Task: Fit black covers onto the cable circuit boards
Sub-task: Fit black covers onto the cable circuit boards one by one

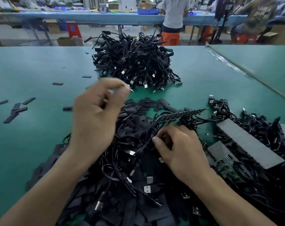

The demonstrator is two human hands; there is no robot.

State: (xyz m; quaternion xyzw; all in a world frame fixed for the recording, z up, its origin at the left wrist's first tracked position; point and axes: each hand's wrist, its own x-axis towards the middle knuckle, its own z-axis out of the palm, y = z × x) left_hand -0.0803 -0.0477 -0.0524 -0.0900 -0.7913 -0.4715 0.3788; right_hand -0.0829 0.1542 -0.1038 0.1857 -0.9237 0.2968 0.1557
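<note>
Green matted worktable point(40, 66) with two bare hands above a cable tangle point(122, 160).
A tall mound of black USB cables point(135, 62) is seen at the far centre; nearer, flat rectangular black covers point(138, 110) are spread under the tangle, a narrow strip of circuit boards point(184, 112) just right of them. One tangled cable is pinched by the curled right hand point(179, 149). The left hand point(96, 115) is raised and blurred, fingers bent; any grasp cannot be told.

2 hands point(96, 115) point(181, 149) — cables point(135, 62), covers point(138, 110): dozens ea.
</note>
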